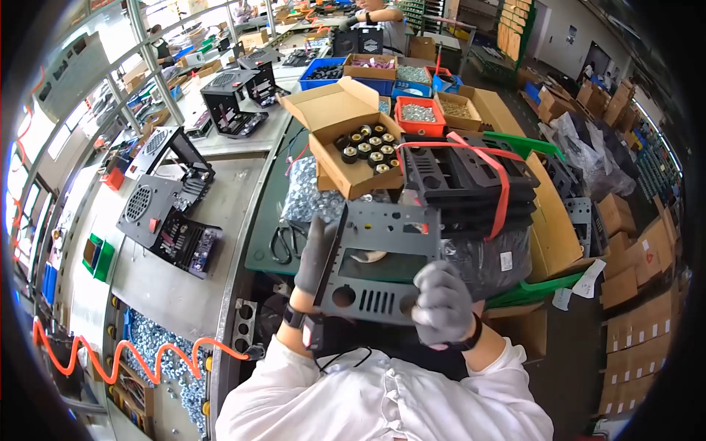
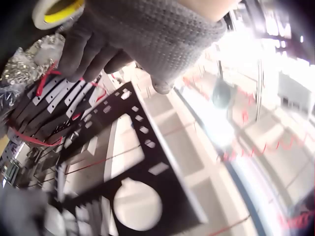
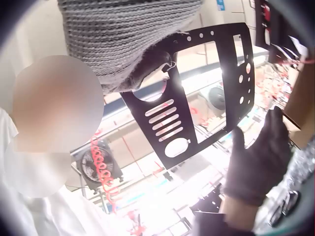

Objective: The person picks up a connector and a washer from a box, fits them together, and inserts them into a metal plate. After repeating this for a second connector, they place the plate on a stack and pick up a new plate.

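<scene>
A dark metal panel (image 1: 353,237) with a large window, round holes and a row of slots is held up before the person's chest. My right hand (image 1: 443,301), in a grey knit glove, grips its lower right corner, fingers curled over the edge. Gloved likewise, my left hand (image 1: 315,257) is at the panel's left edge with straight fingers; in the right wrist view that left hand (image 3: 261,162) is spread beside the panel (image 3: 182,103). Just beyond lies a stack of similar dark panels (image 1: 471,195) bound with red strap.
An open cardboard box (image 1: 334,180) holds black round parts with brass-coloured centres. Scissors (image 1: 283,242) and a clear bag of small metal parts (image 1: 309,192) lie on the green mat. Assembled black frames (image 1: 151,209) stand on the left bench; an orange coiled hose (image 1: 110,371) crosses below.
</scene>
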`<state>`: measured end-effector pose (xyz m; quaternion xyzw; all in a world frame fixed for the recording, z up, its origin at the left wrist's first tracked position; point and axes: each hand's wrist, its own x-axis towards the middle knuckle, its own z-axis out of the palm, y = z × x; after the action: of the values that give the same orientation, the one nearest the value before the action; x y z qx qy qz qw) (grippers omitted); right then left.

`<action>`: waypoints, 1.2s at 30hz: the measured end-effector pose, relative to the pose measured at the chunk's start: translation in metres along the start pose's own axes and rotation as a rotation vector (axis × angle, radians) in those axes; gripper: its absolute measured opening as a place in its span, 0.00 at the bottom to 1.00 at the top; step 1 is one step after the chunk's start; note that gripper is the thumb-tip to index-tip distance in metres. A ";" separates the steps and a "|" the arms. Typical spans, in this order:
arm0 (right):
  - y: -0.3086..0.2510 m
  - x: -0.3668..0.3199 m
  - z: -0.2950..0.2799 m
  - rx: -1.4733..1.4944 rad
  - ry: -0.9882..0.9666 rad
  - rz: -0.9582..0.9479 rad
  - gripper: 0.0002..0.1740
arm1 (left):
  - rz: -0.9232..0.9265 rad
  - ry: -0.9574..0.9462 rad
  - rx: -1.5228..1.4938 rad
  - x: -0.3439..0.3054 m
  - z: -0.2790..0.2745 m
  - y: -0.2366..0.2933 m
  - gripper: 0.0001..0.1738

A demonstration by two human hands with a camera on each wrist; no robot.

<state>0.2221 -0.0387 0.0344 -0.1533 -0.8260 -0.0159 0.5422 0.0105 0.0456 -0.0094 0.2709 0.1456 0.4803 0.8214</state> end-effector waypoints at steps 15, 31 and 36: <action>0.068 0.031 0.044 -0.223 -0.288 0.478 0.23 | -0.148 0.307 0.515 -0.013 -0.070 -0.047 0.39; 0.244 0.105 0.131 -0.651 -0.765 1.215 0.28 | -0.086 0.368 0.863 -0.036 -0.082 -0.040 0.42; 0.258 0.094 0.128 -0.541 -0.852 1.082 0.24 | -0.005 0.404 0.834 -0.033 -0.087 -0.052 0.36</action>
<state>0.1437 0.2541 0.0298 -0.6603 -0.7410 0.1116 0.0498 -0.0120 0.0231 -0.1111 0.4787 0.4840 0.4221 0.5987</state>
